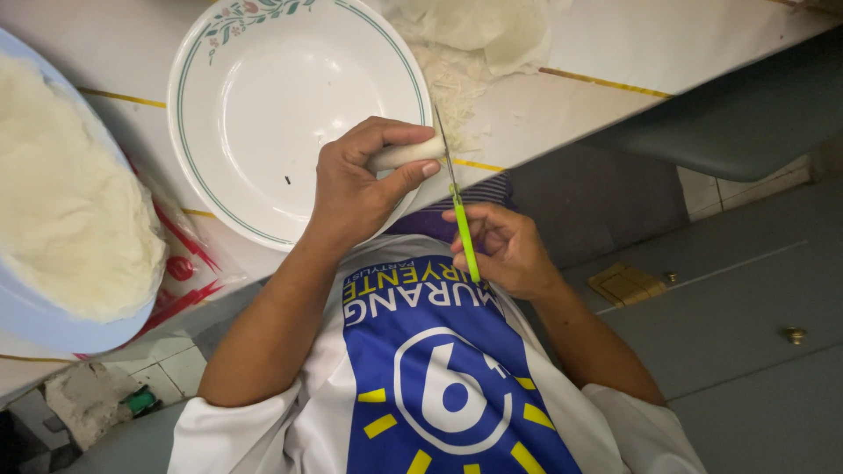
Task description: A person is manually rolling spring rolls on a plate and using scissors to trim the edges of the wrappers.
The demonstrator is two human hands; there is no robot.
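My left hand grips a short white cylindrical piece over the near rim of a white plate with a green band and flower pattern. My right hand holds a small knife by its bright green handle. The knife's thin blade points away from me and rests against the end of the white piece. Both hands work at the counter's edge, above my blue and white shirt.
A pale blue bowl heaped with white grated material stands at the left, beside a plastic bag with red print. White peelings and thin sheets lie beyond the plate. A grey-green curved object juts out at the right.
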